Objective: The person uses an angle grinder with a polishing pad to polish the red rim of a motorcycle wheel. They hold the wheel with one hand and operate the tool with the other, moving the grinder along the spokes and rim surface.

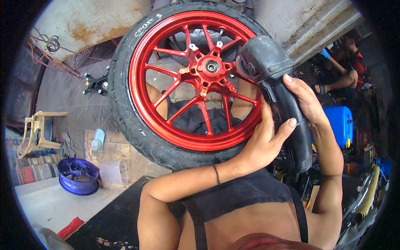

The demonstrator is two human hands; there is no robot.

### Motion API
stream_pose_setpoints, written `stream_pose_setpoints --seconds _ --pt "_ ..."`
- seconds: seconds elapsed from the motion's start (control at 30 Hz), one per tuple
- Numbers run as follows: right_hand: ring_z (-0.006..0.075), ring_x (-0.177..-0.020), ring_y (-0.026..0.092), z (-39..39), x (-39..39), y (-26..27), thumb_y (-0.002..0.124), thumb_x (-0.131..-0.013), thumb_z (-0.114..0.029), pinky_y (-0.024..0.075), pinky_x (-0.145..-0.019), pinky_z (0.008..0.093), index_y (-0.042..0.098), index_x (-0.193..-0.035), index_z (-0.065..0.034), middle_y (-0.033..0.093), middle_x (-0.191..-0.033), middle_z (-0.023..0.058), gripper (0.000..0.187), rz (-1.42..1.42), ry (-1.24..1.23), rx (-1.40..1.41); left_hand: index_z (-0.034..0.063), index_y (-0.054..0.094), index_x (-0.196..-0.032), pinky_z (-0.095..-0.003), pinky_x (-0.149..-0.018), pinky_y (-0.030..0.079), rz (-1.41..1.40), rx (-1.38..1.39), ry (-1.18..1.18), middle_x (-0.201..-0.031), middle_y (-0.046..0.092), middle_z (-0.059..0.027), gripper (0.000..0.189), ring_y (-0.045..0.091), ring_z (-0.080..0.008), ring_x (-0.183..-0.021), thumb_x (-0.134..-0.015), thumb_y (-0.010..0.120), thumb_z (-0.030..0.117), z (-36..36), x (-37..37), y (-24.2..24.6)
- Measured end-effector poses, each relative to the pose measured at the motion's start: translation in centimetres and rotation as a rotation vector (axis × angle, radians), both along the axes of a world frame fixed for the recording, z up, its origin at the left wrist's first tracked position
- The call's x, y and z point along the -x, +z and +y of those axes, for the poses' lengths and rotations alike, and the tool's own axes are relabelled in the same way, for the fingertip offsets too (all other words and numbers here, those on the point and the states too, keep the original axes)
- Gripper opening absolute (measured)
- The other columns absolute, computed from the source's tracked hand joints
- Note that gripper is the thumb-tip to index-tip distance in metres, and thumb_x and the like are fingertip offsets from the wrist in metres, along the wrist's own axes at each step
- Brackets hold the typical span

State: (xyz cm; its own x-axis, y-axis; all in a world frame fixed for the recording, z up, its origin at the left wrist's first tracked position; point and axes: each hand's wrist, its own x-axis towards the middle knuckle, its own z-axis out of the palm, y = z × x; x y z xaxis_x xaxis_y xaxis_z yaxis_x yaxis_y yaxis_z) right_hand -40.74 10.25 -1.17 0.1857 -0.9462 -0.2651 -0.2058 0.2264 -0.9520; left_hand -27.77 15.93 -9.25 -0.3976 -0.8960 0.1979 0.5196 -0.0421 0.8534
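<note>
A glossy red multi-spoke motorcycle wheel rim [204, 141], with a black tyre [123, 90] mounted on it, is in front of me. My legs show through the spokes. A bulky black elbow-shaped plastic housing [265, 54] overlaps the wheel's right side; its exact kind is unclear. A round vented part on its left end faces the hub [212, 66]. My left hand [265, 134] holds the housing from the left, thumb across its front and fingers along the wheel side. My right hand [307, 101] grips its right side, with some fingers hidden behind it.
Left are a purple wheel rim [78, 184], a translucent plastic container [111, 172], a beige plastic stool [40, 131] and a black bracket-like part [97, 83]. Right stand a blue jerrycan [339, 125] and cluttered tools. Another person [347, 78] sits at upper right, wearing a blue glove.
</note>
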Motion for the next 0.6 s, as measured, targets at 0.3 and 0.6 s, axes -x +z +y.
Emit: stream_pose_setpoints --seconds 0.3,0.6 --pt "0.0105 -0.071 0.064 -0.4 0.1 0.0 0.056 -0.097 -0.047 0.0526 -0.066 0.0242 0.067 -0.107 0.0 0.07 -0.089 0.0072 0.049 -0.076 -0.13 -0.035 -0.0019 -0.011 -0.152 -0.0398 -0.114 0.027 -0.044 0.025 -0.004 -0.151 0.024 -0.0315 0.091 0.033 -0.0368 -0.14 -0.1 0.052 0.039 -1.0 0.2 -0.2" --pt "0.0133 -0.079 0.068 1.3 2.3 -1.3 0.053 -0.1 -0.039 0.056 -0.074 0.027 0.063 -0.118 0.0004 0.07 -0.098 0.01 0.044 -0.34 -0.212 0.021 0.0011 -0.011 -0.153 -0.0433 -0.112 0.033 -0.13 0.103 0.055 -0.154 0.018 -0.0338 0.095 0.035 -0.0406 -0.14 -0.097 0.059 0.032 0.7 -0.3 1.5"
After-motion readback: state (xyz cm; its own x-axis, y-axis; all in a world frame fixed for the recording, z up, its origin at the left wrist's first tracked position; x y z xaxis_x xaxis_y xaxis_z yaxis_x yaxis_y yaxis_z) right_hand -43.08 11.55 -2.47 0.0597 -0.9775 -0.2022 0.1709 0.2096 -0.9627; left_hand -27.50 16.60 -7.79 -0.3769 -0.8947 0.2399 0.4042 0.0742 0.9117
